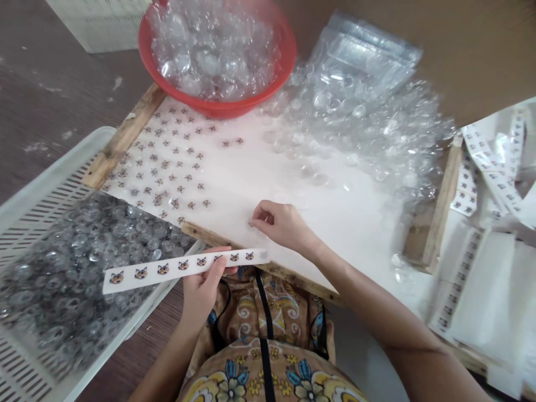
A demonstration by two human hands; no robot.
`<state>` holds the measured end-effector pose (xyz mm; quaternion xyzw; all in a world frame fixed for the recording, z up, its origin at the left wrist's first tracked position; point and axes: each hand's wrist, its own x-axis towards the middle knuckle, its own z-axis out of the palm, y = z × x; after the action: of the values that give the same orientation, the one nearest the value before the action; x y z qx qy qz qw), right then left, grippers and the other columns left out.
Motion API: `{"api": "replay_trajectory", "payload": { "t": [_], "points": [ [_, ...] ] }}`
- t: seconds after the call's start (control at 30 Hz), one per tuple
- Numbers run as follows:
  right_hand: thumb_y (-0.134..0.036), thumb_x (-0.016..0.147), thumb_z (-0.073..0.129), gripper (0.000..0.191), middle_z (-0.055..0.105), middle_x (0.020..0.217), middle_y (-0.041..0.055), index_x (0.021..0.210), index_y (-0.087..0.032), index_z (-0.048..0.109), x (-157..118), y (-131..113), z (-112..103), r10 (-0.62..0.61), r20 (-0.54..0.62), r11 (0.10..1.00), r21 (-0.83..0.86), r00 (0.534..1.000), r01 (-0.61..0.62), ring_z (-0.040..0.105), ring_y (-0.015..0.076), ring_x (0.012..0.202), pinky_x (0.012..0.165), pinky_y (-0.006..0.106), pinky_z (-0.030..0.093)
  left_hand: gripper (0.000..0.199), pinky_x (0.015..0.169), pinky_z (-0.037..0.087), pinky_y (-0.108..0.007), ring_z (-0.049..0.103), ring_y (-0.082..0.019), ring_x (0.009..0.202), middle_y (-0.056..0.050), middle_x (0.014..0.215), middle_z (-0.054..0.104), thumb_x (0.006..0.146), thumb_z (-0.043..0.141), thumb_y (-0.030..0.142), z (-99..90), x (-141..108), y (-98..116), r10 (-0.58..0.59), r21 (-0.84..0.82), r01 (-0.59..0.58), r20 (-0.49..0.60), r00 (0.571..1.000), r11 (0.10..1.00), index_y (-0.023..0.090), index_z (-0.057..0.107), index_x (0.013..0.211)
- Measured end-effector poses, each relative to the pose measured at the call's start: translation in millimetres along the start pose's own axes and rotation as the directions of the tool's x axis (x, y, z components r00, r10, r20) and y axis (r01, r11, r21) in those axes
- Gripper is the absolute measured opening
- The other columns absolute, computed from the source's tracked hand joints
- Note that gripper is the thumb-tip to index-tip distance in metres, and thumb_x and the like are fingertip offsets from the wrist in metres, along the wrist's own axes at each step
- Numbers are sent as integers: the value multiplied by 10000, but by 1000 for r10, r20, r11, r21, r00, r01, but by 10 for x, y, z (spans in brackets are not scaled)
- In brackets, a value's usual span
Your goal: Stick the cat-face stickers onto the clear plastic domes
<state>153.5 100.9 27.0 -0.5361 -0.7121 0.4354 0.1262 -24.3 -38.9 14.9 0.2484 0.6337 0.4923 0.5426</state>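
Observation:
My left hand (208, 279) grips a white strip of cat-face stickers (183, 266) between thumb and fingers, over the board's near edge. The strip's right end shows a greyish spot with no face on it. Just above that end, my right hand (278, 221) is closed in a pinch over the white board (247, 178). A small dark bit shows at its fingertips, apparently a sticker, mostly hidden. On the board's left part lie several clear round pieces bearing cat faces (164, 164). Plain clear domed pieces (318, 177) are scattered to the right.
A red basin (228, 109) full of clear pieces stands at the back. Beside it, a clear plastic bag (364, 53) lies on a heap of pieces (402, 134). A white crate (104, 134) holding many pieces is at left. More sticker strips (458, 273) lie at right. Wooden rails (125, 134) edge the board.

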Motion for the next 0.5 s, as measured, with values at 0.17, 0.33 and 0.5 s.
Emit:
{"api": "replay_trajectory", "payload": {
  "t": [0.17, 0.33, 0.5],
  "points": [
    [-86, 797, 639, 112, 636, 696, -17, 771, -194, 627, -8, -52, 52, -19, 14, 987, -162, 1000, 21, 550, 116, 643, 631, 242, 374, 362, 664, 637, -320, 752, -207, 662, -92, 935, 790, 820, 755, 465, -38, 32, -10, -13, -6, 13, -31, 999, 1000, 157, 765, 1009],
    [-115, 867, 623, 91, 661, 888, 57, 839, -199, 642, 121, -133, 129, -101, -28, 930, -357, 994, 85, 569, 148, 696, 609, 265, 349, 362, 654, 633, -319, 754, -214, 692, -98, 957, 787, 822, 755, 465, -61, 53, -50, 6, -1, -6, -42, 999, 1000, 157, 767, 1011],
    [-72, 902, 570, 171, 696, 952, 90, 1003, -189, 643, 244, -226, 99, -113, -77, 930, -360, 991, 78, 618, 200, 793, 675, 303, 396, 374, 677, 632, -319, 755, -215, 698, -95, 943, 790, 828, 752, 463, -77, 57, -40, 6, -12, -7, -58, 998, 1000, 155, 771, 1040]
  ]
}}
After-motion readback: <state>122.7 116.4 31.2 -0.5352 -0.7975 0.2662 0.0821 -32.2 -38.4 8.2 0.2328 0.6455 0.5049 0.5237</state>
